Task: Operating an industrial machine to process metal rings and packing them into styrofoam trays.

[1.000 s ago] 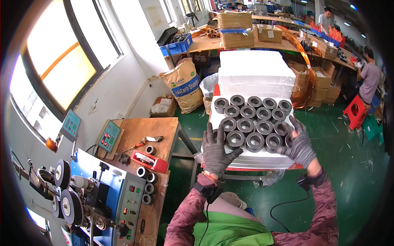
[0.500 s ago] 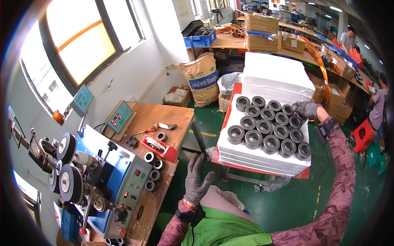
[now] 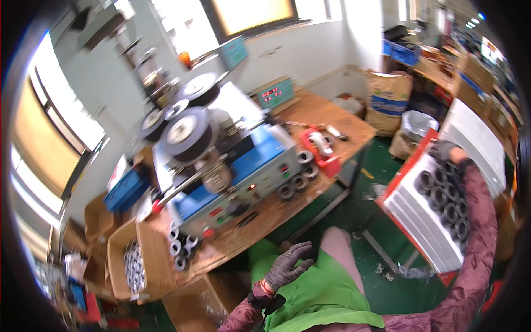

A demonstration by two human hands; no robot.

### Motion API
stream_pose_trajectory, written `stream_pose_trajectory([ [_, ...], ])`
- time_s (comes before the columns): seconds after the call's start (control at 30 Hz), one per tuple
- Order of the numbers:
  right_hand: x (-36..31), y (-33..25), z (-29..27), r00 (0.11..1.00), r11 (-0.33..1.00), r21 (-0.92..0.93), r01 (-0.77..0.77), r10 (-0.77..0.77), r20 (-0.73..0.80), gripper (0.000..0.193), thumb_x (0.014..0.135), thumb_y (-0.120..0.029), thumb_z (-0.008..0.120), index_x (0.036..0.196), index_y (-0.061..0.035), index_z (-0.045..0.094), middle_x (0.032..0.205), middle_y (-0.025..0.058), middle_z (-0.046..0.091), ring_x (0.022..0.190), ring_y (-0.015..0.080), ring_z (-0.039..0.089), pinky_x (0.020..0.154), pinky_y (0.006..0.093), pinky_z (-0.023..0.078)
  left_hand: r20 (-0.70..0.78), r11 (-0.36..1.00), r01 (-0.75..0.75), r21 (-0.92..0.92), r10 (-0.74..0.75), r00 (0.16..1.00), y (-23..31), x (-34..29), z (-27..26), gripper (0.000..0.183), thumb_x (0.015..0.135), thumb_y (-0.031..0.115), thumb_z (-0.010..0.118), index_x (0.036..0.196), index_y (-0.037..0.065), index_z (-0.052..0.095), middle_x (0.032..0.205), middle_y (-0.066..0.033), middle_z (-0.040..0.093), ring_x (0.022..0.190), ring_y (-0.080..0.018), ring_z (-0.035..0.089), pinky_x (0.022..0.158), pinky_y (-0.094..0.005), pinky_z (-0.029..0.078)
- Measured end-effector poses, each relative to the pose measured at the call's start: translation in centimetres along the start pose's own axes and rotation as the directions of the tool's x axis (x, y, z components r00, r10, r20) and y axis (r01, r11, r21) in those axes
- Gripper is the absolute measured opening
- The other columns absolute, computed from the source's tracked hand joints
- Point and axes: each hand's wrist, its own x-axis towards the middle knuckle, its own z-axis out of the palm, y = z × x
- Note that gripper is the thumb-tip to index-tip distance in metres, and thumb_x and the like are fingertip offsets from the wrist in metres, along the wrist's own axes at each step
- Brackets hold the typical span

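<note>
My left hand, in a grey knit glove, hovers above my green apron. Its fingers are stretched out and nothing is in it. My right arm reaches out to a stack of white foam sheets on a red-edged stand. There my gloved right hand is at the far end of rows of dark grey rings, touching or just over them. Blur and the hand's own back hide its fingertips, so any grip on a ring does not show. My right sleeve covers part of the rows.
A blue bench machine with black rollers stands on the wooden table. Beside it are a red tape dispenser, several rings and a display box. A carton of small rings sits at the left.
The view has swung left, bringing the whole machine and the carton in. My right hand has moved from the rows' far right corner to their far left end. My left hand stays open.
</note>
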Motion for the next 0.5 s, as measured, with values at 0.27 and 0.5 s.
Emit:
stream_pose_trajectory([
  [0.27,5.0,-12.2,-14.4,0.784,0.739,-0.315,-0.595,0.620,-0.028,0.037,0.078,-0.028,0.059,0.113,-0.0142,0.061,0.132,0.0145,0.046,0.125,0.0286,0.038,0.101,0.0450,0.033,-0.025,0.962,0.255,0.101,-0.254,0.967,-4.1,-10.6,-5.1,0.040,0.088,0.027,0.058,0.118,0.001,0.052,0.114,-0.0184,0.055,0.102,-0.0330,0.056,0.086,-0.0363,0.046],
  [0.5,6.3,-46.1,-25.7,0.935,0.677,-0.690,-0.257,-0.006,-0.354,0.015,0.065,-0.024,0.058,0.064,-0.0118,0.067,0.062,0.0077,0.062,0.064,0.0269,0.059,0.060,0.0397,0.038,-0.159,0.967,0.188,0.172,-0.161,0.974,-3.8,-12.4,-9.2,0.037,0.087,0.023,0.058,0.116,-0.001,0.054,0.111,-0.0186,0.056,0.101,-0.0342,0.055,0.086,-0.0357,0.045],
])
